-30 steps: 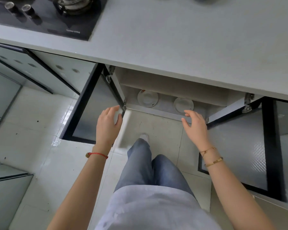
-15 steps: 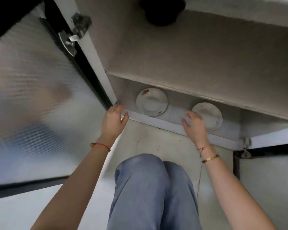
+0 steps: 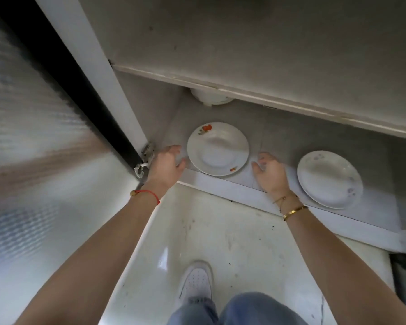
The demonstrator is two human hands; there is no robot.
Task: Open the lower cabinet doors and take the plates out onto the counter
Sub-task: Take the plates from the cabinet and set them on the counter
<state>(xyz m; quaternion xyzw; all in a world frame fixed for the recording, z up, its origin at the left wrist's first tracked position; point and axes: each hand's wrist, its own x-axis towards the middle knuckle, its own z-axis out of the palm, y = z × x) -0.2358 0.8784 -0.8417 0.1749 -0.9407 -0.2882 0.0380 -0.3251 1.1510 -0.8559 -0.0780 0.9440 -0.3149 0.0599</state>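
In the head view, the lower cabinet is seen open. Its left door, a frosted, ribbed glass panel in a black frame, is swung wide and fills the left of the picture, with a metal hinge at its foot. A pale grey shelf board spans the upper part of the cabinet, and the grey cabinet floor is seen below it.

Two plates are lying flat on that floor, near the front edge. The round white plate with an orange flower print is placed toward the left; the round white plate with faint purple flowers is placed well apart from it, to the right. What looks like a second rim is seen under the right plate's edge, but this cannot be told for certain. A white rounded vessel is partly hidden at the back under the shelf.

The left hand is held with fingers loosely spread, just beside the left rim of the orange-flowered plate; whether it touches cannot be told. The right hand is likewise spread, palm down, between the two plates, gripping nothing. A red string bracelet is worn on the left wrist and a gold bangle on the right.

Below, a white tiled floor, a white sneaker and blue jeans are seen.
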